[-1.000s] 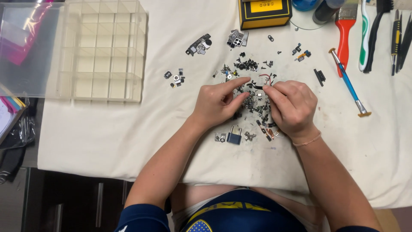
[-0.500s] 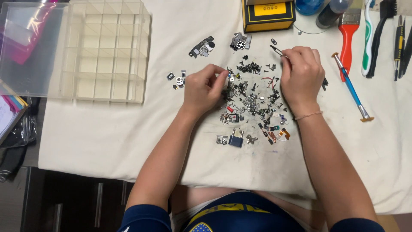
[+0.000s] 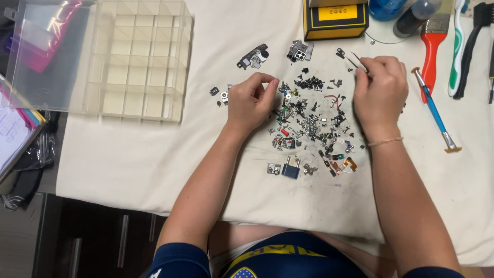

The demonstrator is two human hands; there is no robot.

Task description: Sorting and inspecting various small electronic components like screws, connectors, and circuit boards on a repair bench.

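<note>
The right hand (image 3: 380, 91) hides most of the tweezers (image 3: 358, 60); perhaps they grip something, too small to tell.

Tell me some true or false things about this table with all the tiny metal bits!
1. The right hand holds thin tweezers. True.
2. The clear compartment box is full of screws. False: its compartments look empty.
3. The pile of small parts lies between the two hands. True.
4. The left hand grips the red-handled brush. False: the brush lies apart, at the table's far right.
</note>
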